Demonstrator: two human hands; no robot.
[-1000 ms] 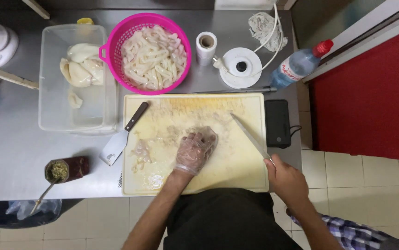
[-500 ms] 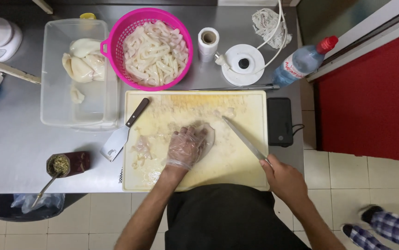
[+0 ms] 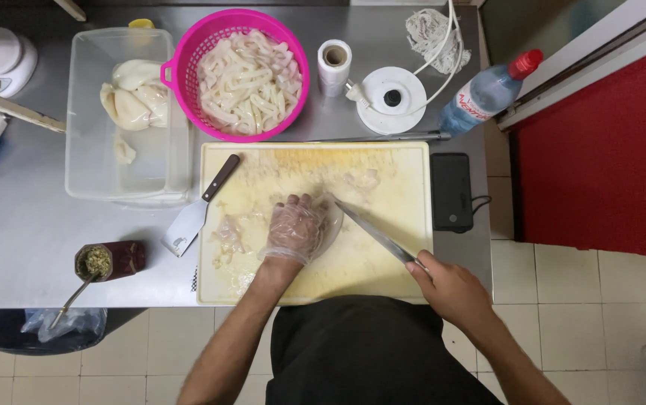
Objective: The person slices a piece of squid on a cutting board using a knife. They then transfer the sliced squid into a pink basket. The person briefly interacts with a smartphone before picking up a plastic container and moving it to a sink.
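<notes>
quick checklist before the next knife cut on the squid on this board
1. Left hand gloved and flat on the squid piece: ok.
2. Right hand grips the knife by its handle, blade tip at the piece: ok.
3. Fingertips of the left hand clear of the blade edge: cannot tell, they lie close.
4. Cutting board fully on the steel table: ok.
5. Scraper hangs half off the board's left edge, away from the cut: ok.
6. Pink colander of cut strips within reach behind the board: ok.
</notes>
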